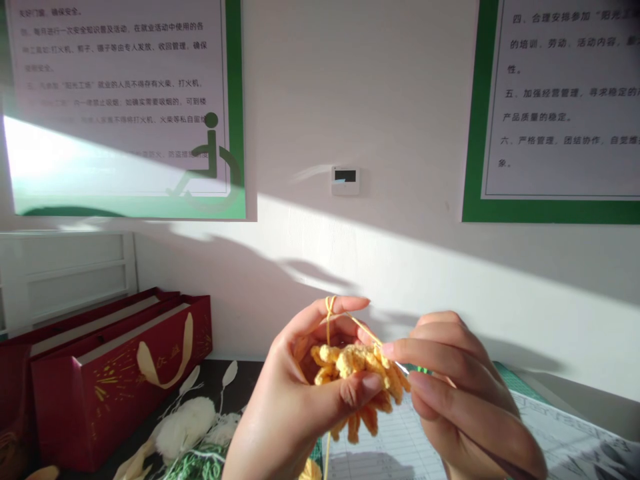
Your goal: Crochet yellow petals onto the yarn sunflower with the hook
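Observation:
My left hand pinches a yellow crocheted flower with many petal-like loops, thumb in front and fingers behind. Yellow yarn wraps round the raised left index finger and runs down to the flower's right edge. At that edge, my right hand is closed on a thin crochet hook; only a short metal length shows, with a bit of green by the fingers. Its tip is hidden at the stitches. Below my left hand, a yellow yarn ball is partly visible.
Red gift bags stand on the left of the dark table. Beside them lie white yarn and green yarn. Printed paper lies under my hands, with a green mat behind. A wall with posters rises close behind.

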Demonstrator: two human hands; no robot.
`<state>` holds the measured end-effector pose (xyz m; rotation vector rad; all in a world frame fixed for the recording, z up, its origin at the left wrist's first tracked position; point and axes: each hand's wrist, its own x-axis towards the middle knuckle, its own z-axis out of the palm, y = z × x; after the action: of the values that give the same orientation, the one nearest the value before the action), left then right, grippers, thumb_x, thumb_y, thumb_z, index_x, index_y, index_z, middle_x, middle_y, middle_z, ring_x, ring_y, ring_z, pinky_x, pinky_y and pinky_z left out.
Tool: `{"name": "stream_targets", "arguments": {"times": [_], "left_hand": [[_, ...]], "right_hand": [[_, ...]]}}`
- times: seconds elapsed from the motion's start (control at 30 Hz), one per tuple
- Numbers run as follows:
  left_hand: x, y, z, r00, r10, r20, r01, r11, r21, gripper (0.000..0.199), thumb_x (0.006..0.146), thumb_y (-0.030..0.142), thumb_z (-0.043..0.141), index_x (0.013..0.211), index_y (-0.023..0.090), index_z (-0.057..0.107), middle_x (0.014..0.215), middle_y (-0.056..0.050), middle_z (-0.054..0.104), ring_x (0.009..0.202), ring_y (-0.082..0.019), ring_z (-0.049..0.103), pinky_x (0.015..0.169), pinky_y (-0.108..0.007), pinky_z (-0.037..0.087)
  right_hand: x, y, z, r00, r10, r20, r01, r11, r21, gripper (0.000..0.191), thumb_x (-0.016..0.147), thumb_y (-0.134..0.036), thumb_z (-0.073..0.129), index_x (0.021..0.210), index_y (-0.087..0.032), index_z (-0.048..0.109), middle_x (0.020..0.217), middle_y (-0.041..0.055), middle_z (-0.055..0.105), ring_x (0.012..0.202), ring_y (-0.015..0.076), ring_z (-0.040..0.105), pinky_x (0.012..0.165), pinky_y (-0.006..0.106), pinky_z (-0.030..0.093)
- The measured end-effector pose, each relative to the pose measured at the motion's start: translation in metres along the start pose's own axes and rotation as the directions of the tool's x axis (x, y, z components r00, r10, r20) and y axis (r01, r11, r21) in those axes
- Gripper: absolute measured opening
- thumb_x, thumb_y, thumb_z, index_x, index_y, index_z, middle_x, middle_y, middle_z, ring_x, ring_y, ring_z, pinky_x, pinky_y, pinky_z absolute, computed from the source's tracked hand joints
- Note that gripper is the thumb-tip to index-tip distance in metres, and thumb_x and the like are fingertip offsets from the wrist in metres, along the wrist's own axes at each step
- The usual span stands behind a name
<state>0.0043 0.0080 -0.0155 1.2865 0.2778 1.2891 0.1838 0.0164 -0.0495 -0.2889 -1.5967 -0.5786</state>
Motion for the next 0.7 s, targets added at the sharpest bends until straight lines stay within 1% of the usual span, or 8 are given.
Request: {"name": "stream_targets", "arguments": {"times": [0.1, 0.2, 0.37, 0.4, 0.47, 0.53, 0.57, 0.7], "left_hand": [[0.000, 0.002, 0.002, 1.000, -0.001, 0.006, 0.002, 1.000, -0.010, 0.053, 0.070, 0.013, 0.095, 0.117, 0.025, 0.074, 0.093, -0.003, 0.072, 0.074, -0.018, 0.072, 0.065, -0.027, 0.060], [0.000, 0.004, 0.005, 1.000, -0.017, -0.008, 0.017, 1.000, -0.010, 0.061, 0.066, 0.017, 0.098, 0.120, 0.026, 0.072, 0.092, -0.002, 0.072, 0.069, -0.018, 0.072, 0.057, -0.026, 0.059], [0.000, 0.008, 0.013, 0.998, -0.033, -0.058, 0.031, 0.999, -0.033, 0.074, 0.059, 0.020, 0.102, 0.126, 0.022, 0.070, 0.088, -0.001, 0.070, 0.065, -0.015, 0.067, 0.053, -0.025, 0.056], [0.000, 0.007, 0.014, 0.997, -0.024, -0.078, 0.021, 0.999, -0.034, 0.074, 0.059, 0.019, 0.102, 0.126, 0.021, 0.071, 0.088, -0.001, 0.070, 0.067, -0.015, 0.067, 0.056, -0.025, 0.056], [-0.001, 0.005, 0.016, 0.993, 0.019, -0.118, -0.022, 0.999, -0.024, 0.072, 0.065, 0.018, 0.099, 0.130, 0.023, 0.069, 0.090, -0.002, 0.072, 0.073, -0.015, 0.067, 0.065, -0.025, 0.056], [-0.003, 0.002, 0.018, 0.988, 0.069, -0.135, -0.071, 0.997, -0.010, 0.074, 0.072, 0.018, 0.096, 0.138, 0.028, 0.065, 0.094, -0.002, 0.073, 0.081, -0.016, 0.068, 0.075, -0.026, 0.057], [-0.004, 0.001, 0.018, 0.987, 0.086, -0.134, -0.088, 0.996, -0.004, 0.076, 0.075, 0.019, 0.094, 0.142, 0.031, 0.063, 0.096, -0.002, 0.072, 0.082, -0.016, 0.068, 0.076, -0.026, 0.057], [-0.006, -0.002, 0.017, 0.981, 0.106, -0.160, -0.097, 0.993, 0.062, 0.072, 0.082, 0.026, 0.089, 0.146, 0.038, 0.059, 0.096, 0.000, 0.067, 0.071, -0.014, 0.064, 0.058, -0.022, 0.051]], "right_hand": [[-0.001, 0.002, 0.003, 1.000, -0.002, -0.030, 0.002, 1.000, 0.011, 0.029, 0.095, -0.012, 0.062, 0.116, -0.032, 0.067, 0.103, 0.0013, 0.080, 0.079, 0.0207, 0.068, 0.071, 0.047, 0.057], [0.002, 0.002, 0.006, 0.998, -0.007, -0.056, 0.010, 0.999, 0.052, 0.037, 0.091, -0.008, 0.067, 0.120, -0.032, 0.068, 0.103, 0.0016, 0.077, 0.080, 0.0206, 0.068, 0.069, 0.046, 0.057], [0.000, -0.007, 0.016, 0.979, 0.145, -0.146, -0.133, 0.987, 0.085, 0.048, 0.083, 0.001, 0.067, 0.114, -0.035, 0.072, 0.089, 0.0014, 0.071, 0.074, 0.0212, 0.061, 0.061, 0.042, 0.054], [-0.001, -0.009, 0.018, 0.967, 0.179, -0.181, -0.172, 0.984, 0.052, 0.050, 0.082, 0.002, 0.067, 0.115, -0.035, 0.071, 0.088, 0.0017, 0.070, 0.075, 0.0222, 0.062, 0.061, 0.042, 0.054], [0.000, -0.009, 0.023, 0.968, 0.094, -0.235, -0.099, 0.995, -0.011, 0.050, 0.081, 0.005, 0.063, 0.116, -0.030, 0.072, 0.085, 0.0024, 0.068, 0.071, 0.0204, 0.061, 0.060, 0.040, 0.054], [0.002, -0.006, 0.026, 0.975, -0.021, -0.219, 0.005, 0.997, -0.072, 0.047, 0.081, 0.003, 0.065, 0.116, -0.028, 0.072, 0.088, 0.0033, 0.067, 0.071, 0.0193, 0.061, 0.059, 0.038, 0.054], [0.004, -0.003, 0.027, 0.979, -0.023, -0.201, 0.010, 0.998, -0.064, 0.046, 0.082, 0.001, 0.066, 0.117, -0.028, 0.071, 0.089, 0.0033, 0.068, 0.073, 0.0197, 0.062, 0.060, 0.038, 0.055], [0.005, 0.001, 0.026, 0.981, 0.096, -0.170, -0.078, 0.991, 0.110, 0.038, 0.088, -0.004, 0.064, 0.118, -0.027, 0.068, 0.088, 0.0035, 0.072, 0.077, 0.0224, 0.068, 0.067, 0.043, 0.058]]}}
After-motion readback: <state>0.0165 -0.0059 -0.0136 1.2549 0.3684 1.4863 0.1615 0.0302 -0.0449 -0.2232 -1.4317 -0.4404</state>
